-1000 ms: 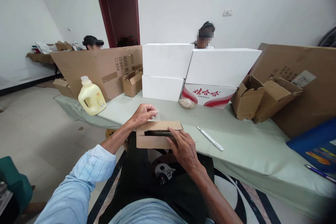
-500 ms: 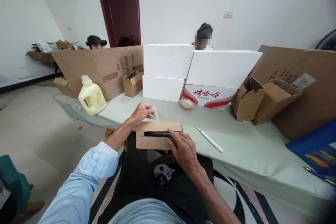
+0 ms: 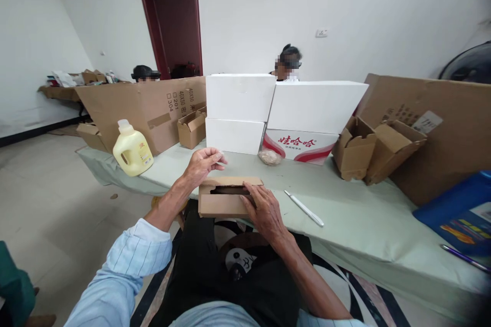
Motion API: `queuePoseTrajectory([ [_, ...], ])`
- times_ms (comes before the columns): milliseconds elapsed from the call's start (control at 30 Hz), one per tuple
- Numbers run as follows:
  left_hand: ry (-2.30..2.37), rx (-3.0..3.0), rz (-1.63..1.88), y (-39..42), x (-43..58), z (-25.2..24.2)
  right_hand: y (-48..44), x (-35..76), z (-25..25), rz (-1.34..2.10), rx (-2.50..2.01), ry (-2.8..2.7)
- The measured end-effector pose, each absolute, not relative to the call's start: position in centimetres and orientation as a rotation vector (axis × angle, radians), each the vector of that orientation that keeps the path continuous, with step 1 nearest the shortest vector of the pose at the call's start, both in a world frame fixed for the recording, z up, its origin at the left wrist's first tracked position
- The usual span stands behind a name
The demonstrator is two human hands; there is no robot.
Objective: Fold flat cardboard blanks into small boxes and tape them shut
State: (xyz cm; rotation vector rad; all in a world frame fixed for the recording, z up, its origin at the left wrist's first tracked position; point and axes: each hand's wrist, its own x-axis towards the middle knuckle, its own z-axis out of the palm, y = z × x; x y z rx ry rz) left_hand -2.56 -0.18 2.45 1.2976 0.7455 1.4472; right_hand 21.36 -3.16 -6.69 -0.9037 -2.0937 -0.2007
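Note:
A small brown cardboard box (image 3: 224,205) rests at the near table edge, above my lap. Its long top slot is partly open, and something dark shows inside. My right hand (image 3: 264,212) grips the right end, thumb on the near flap and fingers over the far one. Raised just beyond the box's left end, my left hand (image 3: 203,166) pinches thumb and index finger together. A bit of clear film, apparently tape, shows faintly at those fingertips. Right of the box lies a white slim-handled knife (image 3: 304,208).
White boxes (image 3: 236,135) stand stacked at the back, a clear wrapped lump (image 3: 270,157) before them. A yellow jug (image 3: 132,149) is at left. Open cartons (image 3: 353,148), a blue container (image 3: 456,212) and a pen (image 3: 464,258) are at right. Two people sit behind the boxes.
My left hand has shifted slightly up and left; the clear film shows less. The box's slot looks wider, with its near flap tilted more toward me. My view has tilted slightly upward.

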Motion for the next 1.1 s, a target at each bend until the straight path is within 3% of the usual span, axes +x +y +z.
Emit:
queuePoseTrajectory([
  [333, 0.486, 1.244, 1.430, -2.6, 0.1, 3.5, 0.4, 20.3, -4.5, -0.153, -0.886, -2.101],
  [633, 0.471, 1.131, 1.406, -2.8, 1.0, 1.2, 0.0, 20.6, -4.7, 0.005, -0.776, -1.986],
  [1100, 0.519, 1.176, 1.371, -2.8, 1.1, 0.8, -0.6, 20.6, -5.4, -0.044, -0.795, -1.955],
])
